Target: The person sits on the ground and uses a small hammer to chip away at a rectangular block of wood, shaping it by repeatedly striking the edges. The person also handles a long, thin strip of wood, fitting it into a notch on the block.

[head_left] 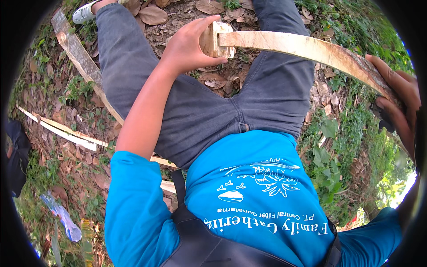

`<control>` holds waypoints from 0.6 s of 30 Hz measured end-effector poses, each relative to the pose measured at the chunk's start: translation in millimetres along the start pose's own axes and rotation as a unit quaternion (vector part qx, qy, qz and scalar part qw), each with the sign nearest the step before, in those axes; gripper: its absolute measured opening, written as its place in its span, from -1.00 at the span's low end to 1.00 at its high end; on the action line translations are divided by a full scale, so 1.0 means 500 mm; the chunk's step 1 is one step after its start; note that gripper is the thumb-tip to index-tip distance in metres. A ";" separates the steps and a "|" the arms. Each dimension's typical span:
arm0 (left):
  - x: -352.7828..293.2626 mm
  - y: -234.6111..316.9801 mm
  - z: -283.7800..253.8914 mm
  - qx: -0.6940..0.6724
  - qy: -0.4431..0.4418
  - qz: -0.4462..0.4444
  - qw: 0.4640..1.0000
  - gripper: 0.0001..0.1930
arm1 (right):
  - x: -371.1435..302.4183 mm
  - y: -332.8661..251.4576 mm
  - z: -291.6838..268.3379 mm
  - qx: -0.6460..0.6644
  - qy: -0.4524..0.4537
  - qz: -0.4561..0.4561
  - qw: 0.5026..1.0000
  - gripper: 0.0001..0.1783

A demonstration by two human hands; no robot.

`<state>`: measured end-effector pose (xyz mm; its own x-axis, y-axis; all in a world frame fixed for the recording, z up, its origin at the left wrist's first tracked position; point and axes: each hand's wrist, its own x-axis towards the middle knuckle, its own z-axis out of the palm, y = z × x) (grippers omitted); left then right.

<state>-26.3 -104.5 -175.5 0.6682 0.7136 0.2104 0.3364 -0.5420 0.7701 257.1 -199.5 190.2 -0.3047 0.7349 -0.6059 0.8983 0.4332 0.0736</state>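
Observation:
My left hand (189,46) is closed around a small pale wooden block (224,30), above the gap between my legs. A long, curved piece of wood (307,46), with bark along its outer edge, meets the block at its left end. That end sits at a notch in the block; how deep it goes in cannot be made out. At the far right, my right hand (400,95) grips the other end of the curved piece, thumb below and fingers above. Beside that hand is a dark thing (385,116) too unclear to name.
A bark-sided plank (82,58) lies by my left leg. Thin split wood strips (66,133) rest on the leaf-covered ground further left. A clear plastic item (64,218) lies at lower left, and dark cloth (18,153) shows at the left rim. Green plants (329,129) grow at right.

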 end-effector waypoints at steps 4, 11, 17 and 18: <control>0.002 -0.005 -0.006 0.000 0.017 -0.001 1.000 0.01 | 0.028 0.008 -0.013 -0.029 -0.001 -0.009 1.000 -0.44; -0.009 -0.006 -0.036 -0.015 0.041 -0.050 0.998 0.02 | 0.052 0.010 -0.020 -0.065 0.021 -0.023 0.997 -0.45; -0.027 0.020 -0.051 -0.006 0.040 -0.063 0.997 0.00 | 0.054 0.022 -0.046 -0.100 0.044 -0.036 0.993 -0.45; -0.029 0.028 -0.050 -0.002 0.041 -0.072 0.997 0.00 | 0.053 0.021 -0.050 -0.104 0.046 -0.038 0.993 -0.46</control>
<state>-48.0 -111.4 -153.0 0.5571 0.8176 0.1455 0.4217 -0.4294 0.7986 250.5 -162.6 194.5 -0.4062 0.7364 -0.5411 0.7891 0.5813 0.1987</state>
